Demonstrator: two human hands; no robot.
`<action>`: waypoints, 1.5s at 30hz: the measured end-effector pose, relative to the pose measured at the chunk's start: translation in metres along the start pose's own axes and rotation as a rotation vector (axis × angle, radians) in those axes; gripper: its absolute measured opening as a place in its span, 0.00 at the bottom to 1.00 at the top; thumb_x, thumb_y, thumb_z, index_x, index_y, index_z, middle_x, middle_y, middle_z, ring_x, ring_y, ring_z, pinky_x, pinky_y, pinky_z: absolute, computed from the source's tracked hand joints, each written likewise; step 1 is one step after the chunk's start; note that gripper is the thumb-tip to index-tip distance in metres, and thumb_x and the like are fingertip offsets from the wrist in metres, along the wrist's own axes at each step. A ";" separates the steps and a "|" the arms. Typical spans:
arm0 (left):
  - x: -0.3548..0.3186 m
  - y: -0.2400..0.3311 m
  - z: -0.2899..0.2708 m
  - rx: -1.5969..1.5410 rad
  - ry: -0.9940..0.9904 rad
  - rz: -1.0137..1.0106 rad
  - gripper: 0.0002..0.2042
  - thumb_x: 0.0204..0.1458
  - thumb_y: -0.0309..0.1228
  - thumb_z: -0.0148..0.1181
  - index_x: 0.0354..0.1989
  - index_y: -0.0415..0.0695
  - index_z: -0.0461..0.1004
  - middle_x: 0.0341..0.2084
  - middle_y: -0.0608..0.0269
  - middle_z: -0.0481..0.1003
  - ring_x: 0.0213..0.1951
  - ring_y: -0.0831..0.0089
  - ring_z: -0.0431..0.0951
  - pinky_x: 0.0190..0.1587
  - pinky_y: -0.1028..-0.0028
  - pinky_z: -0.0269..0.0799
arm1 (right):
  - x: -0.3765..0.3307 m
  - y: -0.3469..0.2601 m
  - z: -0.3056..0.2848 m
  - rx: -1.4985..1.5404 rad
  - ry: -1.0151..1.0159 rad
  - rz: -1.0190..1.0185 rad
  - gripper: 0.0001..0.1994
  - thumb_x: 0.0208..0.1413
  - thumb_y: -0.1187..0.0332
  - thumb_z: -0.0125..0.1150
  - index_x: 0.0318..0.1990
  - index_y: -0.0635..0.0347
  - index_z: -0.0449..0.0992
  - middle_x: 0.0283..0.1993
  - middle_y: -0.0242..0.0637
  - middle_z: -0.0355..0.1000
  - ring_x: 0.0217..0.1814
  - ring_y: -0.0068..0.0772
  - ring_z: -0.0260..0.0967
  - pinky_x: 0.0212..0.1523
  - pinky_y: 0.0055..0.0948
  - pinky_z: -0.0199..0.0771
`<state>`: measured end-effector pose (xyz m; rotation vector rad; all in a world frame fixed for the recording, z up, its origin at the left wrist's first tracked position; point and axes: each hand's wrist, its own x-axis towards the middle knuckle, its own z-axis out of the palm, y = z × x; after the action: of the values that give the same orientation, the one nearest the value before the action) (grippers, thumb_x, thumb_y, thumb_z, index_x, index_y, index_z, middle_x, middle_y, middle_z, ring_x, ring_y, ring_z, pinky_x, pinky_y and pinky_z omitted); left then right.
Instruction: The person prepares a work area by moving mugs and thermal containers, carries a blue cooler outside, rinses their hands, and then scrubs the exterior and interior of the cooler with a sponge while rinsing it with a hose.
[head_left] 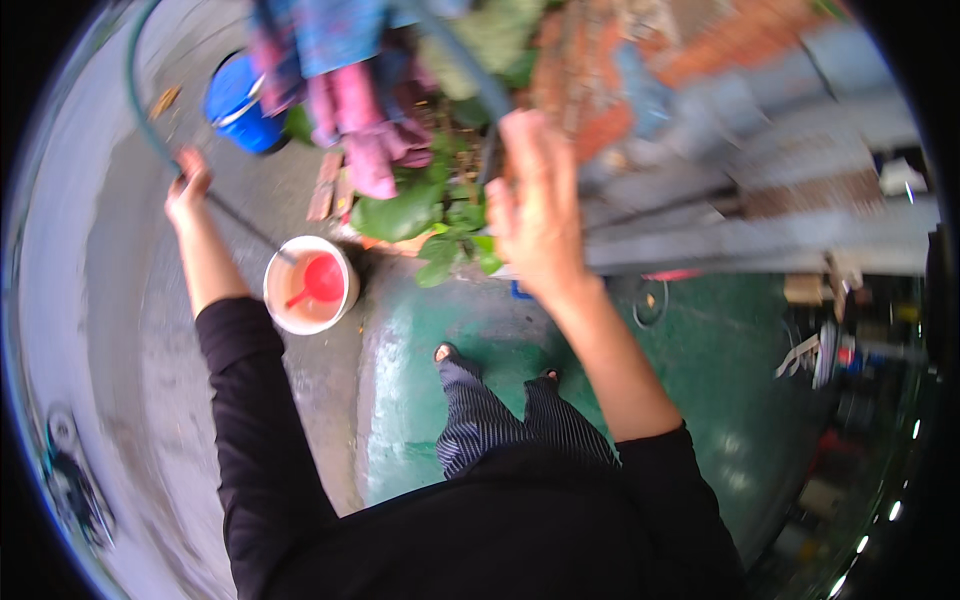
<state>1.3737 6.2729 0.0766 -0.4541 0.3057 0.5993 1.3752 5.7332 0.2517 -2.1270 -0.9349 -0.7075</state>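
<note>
My left hand (pixel 190 188), out at the left, is closed around a green hose (pixel 137 98). Below that hand, a darker stretch of the hose slants down into a white bucket (pixel 348 268). Inside the bucket is a red dipper (pixel 323 278). At the upper middle my right hand (pixel 540 205) is raised and smeared by motion. Its fingers look wrapped round a grey-blue length of hose (pixel 460 50) coming down from the top edge. Whether both lengths are one hose cannot be seen, since the upper part leaves the picture.
A blue lidded bucket (pixel 240 100) stands at the upper left. Pink and blue cloths (pixel 355 120) hang over leafy plants (pixel 405 212). Grey ledges (pixel 800 150) and brickwork fill the upper right. I stand on a green floor (pixel 690 340) beside grey concrete; a motorbike (pixel 75 480) is far left.
</note>
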 end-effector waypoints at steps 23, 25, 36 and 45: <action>-0.546 -0.404 -0.550 2.145 0.099 -1.431 0.17 0.54 0.37 0.45 0.49 0.42 0.64 0.38 0.57 0.73 0.33 0.68 0.76 0.30 0.72 0.70 | -0.620 0.081 -0.432 -0.107 -0.904 1.526 0.17 0.49 0.63 0.53 0.48 0.54 0.68 0.45 0.38 0.70 0.48 0.41 0.66 0.47 0.38 0.66; -0.571 -0.457 -0.574 2.131 0.034 -1.403 0.15 0.54 0.38 0.46 0.46 0.43 0.65 0.35 0.58 0.74 0.30 0.70 0.76 0.29 0.73 0.70 | -0.660 0.091 -0.471 -0.050 -0.965 1.560 0.17 0.49 0.62 0.53 0.49 0.51 0.68 0.44 0.38 0.70 0.47 0.41 0.66 0.47 0.38 0.66; -0.640 -0.598 -0.648 2.229 0.004 -1.141 0.11 0.53 0.32 0.47 0.40 0.38 0.69 0.27 0.59 0.74 0.25 0.75 0.75 0.27 0.78 0.70 | -0.685 0.279 -0.619 -0.076 -0.914 1.405 0.17 0.49 0.61 0.52 0.48 0.51 0.69 0.41 0.38 0.71 0.45 0.42 0.67 0.44 0.39 0.67; -0.486 -0.734 -0.817 2.632 -0.638 -0.870 0.13 0.53 0.37 0.43 0.33 0.42 0.71 0.20 0.57 0.74 0.25 0.64 0.76 0.30 0.69 0.70 | -0.763 0.465 -0.622 0.005 -0.827 1.538 0.15 0.47 0.64 0.55 0.45 0.52 0.72 0.34 0.39 0.73 0.37 0.39 0.70 0.39 0.35 0.70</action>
<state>1.3149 5.1038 -0.1950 2.0380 0.0449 -0.7926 1.1669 4.7173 -0.0791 -2.3310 0.5230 0.9630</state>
